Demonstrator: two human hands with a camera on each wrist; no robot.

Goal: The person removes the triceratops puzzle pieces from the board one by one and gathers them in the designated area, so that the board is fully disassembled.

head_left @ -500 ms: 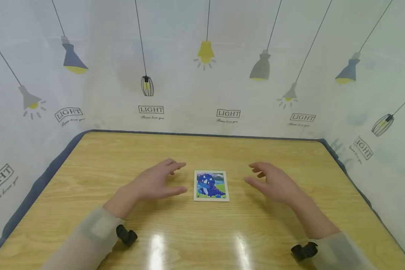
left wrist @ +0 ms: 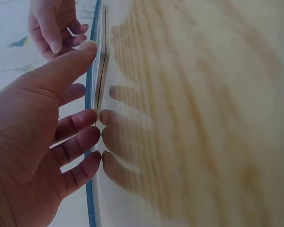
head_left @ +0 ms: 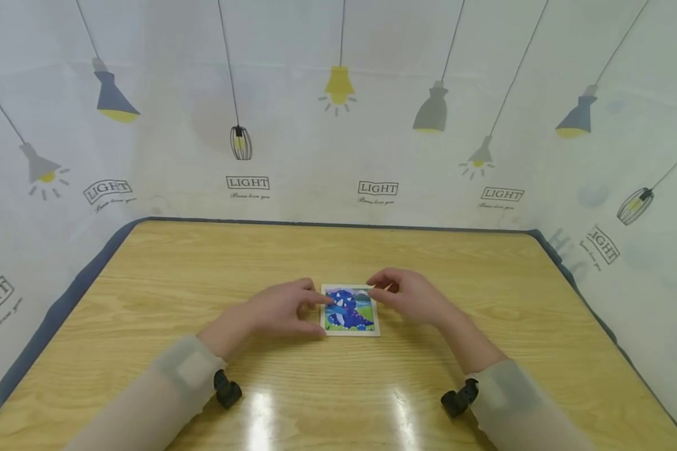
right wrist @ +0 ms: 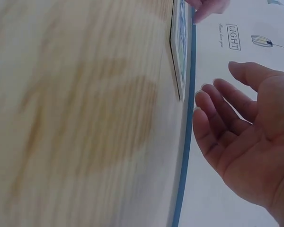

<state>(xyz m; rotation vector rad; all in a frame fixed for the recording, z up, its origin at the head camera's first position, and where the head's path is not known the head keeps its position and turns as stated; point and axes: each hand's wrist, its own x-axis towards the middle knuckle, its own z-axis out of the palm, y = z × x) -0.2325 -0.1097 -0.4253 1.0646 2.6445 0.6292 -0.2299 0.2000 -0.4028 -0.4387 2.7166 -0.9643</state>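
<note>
A thin square picture board (head_left: 351,318) with a white border lies flat on the wooden table, showing a blue cartoon triceratops on a green and blue scene. My left hand (head_left: 282,310) is at its left side, index finger reaching over the picture and thumb at the near left corner. In the left wrist view the left fingertips are right at the tabletop beside the board's edge (left wrist: 103,61). My right hand (head_left: 414,297) hovers at the far right corner with loosely bent fingers. The right wrist view shows that palm (right wrist: 255,142) holding nothing.
The wooden table (head_left: 338,388) has a dark blue edge band and two bright reflections near the front. A pale cloth wall (head_left: 293,150) printed with hanging lamps rises behind and at both sides. A small black camera sits on each wrist (head_left: 227,389).
Both hands have moved inward to the picture board: the left rightward until its index finger overlaps the picture, the right leftward to the far right corner. The board lies as before.
</note>
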